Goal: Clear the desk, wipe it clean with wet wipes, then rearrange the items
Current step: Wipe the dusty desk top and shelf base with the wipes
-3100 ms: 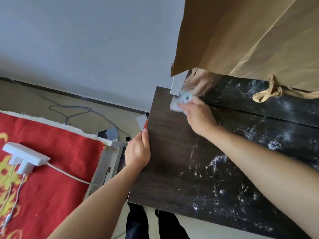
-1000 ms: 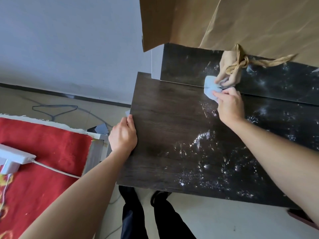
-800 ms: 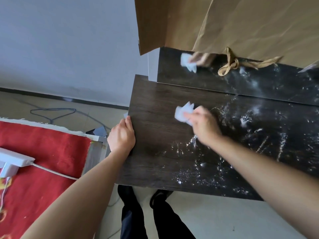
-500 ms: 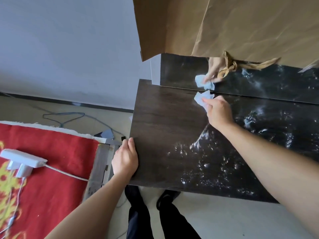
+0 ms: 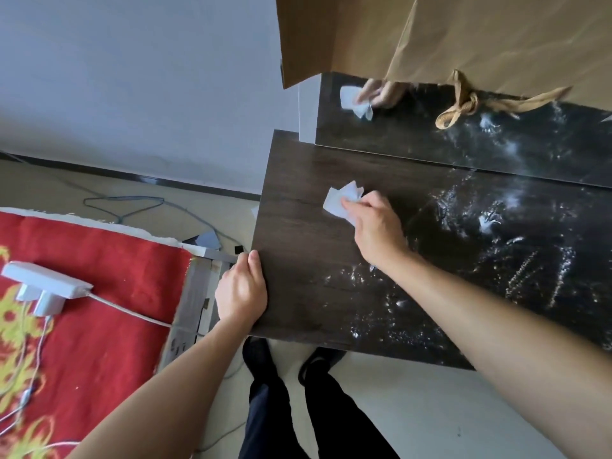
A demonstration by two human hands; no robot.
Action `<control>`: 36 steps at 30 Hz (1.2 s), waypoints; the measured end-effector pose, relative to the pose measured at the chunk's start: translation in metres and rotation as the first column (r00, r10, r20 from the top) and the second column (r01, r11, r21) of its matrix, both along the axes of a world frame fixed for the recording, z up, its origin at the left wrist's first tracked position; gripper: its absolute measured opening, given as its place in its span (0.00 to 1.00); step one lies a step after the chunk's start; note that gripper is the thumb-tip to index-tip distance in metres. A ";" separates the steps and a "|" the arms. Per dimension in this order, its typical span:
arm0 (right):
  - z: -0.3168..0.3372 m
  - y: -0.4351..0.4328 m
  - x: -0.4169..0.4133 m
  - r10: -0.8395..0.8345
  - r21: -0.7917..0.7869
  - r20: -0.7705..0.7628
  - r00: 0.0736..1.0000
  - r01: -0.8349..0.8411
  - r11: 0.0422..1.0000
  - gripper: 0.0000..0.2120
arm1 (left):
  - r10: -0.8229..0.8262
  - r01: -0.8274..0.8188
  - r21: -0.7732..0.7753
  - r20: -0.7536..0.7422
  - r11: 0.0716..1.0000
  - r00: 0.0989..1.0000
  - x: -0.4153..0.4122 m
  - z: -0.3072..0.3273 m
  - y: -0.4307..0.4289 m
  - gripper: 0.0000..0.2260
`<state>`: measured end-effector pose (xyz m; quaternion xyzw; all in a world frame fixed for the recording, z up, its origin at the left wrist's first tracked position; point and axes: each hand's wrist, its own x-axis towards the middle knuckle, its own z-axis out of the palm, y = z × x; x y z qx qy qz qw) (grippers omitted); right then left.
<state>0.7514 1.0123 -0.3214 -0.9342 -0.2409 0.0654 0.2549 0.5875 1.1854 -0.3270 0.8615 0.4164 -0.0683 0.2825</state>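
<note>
Wiping across the left half of the desk

The right hand [image 5: 376, 230] pinches a crumpled white wet wipe [image 5: 341, 202] between fingertips and thumb and presses it onto the dark wood-grain desk [image 5: 308, 286], left of centre. Its loose corners fan out past the knuckles. Half a second ago that wipe was up against the glossy back panel [image 5: 430, 144]; now it has come forward and to the left, well off the panel. The panel mirrors the hand and the wipe.

The left hand [image 5: 241, 293] hasn't budged: it grips the desk's left edge, thumb on top.

White streaks and flecks cover the right side of the desktop, and I can't tell whether they are moisture or dust. The left part looks matt and plain.

A brown paper bag [image 5: 480, 38] hangs above the panel, its handle [image 5: 463, 102] dangling. To the left are a grey wall [image 5: 132, 77] and a pale floor [image 5: 430, 409] with a cable [image 5: 132, 205]. A white power strip [image 5: 46, 281] lies on a red cloth [image 5: 99, 342] with yellow patterns.
</note>
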 end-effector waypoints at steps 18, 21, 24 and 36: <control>0.010 -0.022 -0.151 0.368 0.049 -0.129 0.921 -0.365 0.930 0.23 | -0.064 0.067 -0.055 0.052 0.996 0.997 -0.007 -0.002 0.008 0.20; 0.008 -0.032 -0.159 0.397 0.029 -0.146 0.906 -0.397 0.917 0.23 | -0.082 0.084 -0.054 0.052 0.995 0.995 -0.006 -0.003 0.009 0.20; 0.003 -0.001 -0.149 0.111 0.075 -0.080 0.991 -0.105 0.992 0.19 | -0.101 0.103 -0.040 0.046 0.994 0.994 -0.008 -0.007 0.012 0.20; 0.010 -0.039 -0.171 -0.059 -0.136 -0.004 0.998 0.058 0.989 0.26 | -0.285 0.283 0.061 0.043 0.957 0.957 -0.017 0.005 -0.016 0.24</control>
